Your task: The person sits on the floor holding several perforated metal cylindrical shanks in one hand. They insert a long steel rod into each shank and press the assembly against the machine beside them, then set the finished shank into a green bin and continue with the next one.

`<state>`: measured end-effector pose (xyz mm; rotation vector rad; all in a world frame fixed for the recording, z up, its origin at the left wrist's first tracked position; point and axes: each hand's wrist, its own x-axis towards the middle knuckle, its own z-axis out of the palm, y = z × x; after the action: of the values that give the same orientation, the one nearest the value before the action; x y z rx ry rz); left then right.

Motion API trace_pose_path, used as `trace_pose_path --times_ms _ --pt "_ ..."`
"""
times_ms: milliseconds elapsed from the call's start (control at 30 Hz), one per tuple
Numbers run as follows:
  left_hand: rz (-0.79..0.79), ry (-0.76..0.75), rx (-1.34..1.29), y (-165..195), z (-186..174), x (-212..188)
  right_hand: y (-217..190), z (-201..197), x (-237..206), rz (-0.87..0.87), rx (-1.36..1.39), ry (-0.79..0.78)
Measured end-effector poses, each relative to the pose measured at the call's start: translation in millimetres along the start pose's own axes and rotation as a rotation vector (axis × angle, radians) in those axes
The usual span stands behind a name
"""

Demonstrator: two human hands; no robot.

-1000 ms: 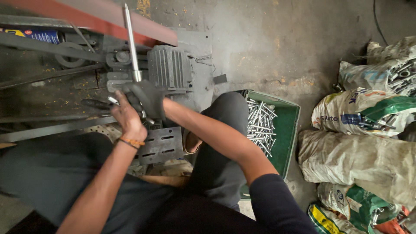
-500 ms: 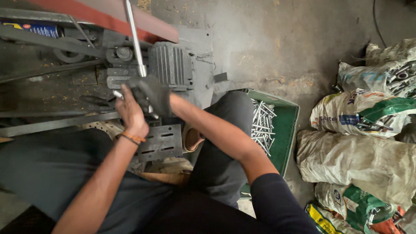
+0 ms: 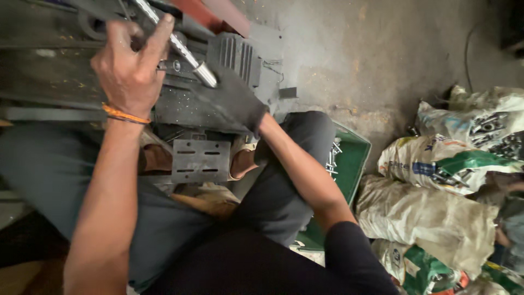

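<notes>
Nearest the camera, the person's black sleeve [image 3: 349, 257] and grey trousers [image 3: 273, 196] are filling the lower frame; the person is sitting with knees spread either side of a dark machine [image 3: 191, 104]. Between the knees, a grey slotted plate [image 3: 201, 160] is hanging at the machine's near edge.

Further out, the left forearm is reaching up the left side, an orange band [image 3: 124, 114] circling the wrist. The left hand [image 3: 131, 65] is lying bare over the machine's upper left part, fingers spread and curled onto the metal beside a steel rod [image 3: 177, 46]; whether it is gripping anything cannot be told. The rod is slanting from the top edge down to the right, its lower end showing at the edge of the glove.

The right forearm is crossing from the lower right toward the centre. The right hand [image 3: 232, 104], wearing a dark glove, is pressing flat on the machine's speckled deck, just below the rod's end; its fingers are hidden against the dark metal, so its grip cannot be told. Just beyond the glove, a ribbed housing [image 3: 237, 54] is standing on the machine, and a red beam [image 3: 218, 13] is running along the top edge.

Right of the knee, a green tray [image 3: 355, 164] is sitting on the concrete floor [image 3: 355, 60], holding metal bolts [image 3: 331, 155] partly hidden by the leg. Farther right, woven sacks [image 3: 436, 164] are lying piled against each other along the frame's edge.
</notes>
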<state>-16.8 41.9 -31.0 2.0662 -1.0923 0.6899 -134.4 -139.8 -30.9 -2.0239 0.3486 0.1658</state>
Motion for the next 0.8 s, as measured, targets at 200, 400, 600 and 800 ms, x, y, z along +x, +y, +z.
trace_pose_path --times_ms 200,400,600,800 --pt "0.075 0.159 0.102 -18.9 -19.6 3.2 2.8 -18.0 -79.5 -0.041 0.008 -0.080" --pt "-0.484 0.286 -0.593 -15.9 -5.9 -5.0 4.2 -15.7 -161.5 0.070 0.500 -0.138" --pt "-0.929 0.289 -1.521 -4.8 7.1 -5.1 16.5 7.7 -164.9 0.197 0.414 -0.090" --pt "-0.915 0.121 -1.601 -2.1 6.4 -4.2 20.7 12.2 -154.1 0.109 0.437 -0.113"
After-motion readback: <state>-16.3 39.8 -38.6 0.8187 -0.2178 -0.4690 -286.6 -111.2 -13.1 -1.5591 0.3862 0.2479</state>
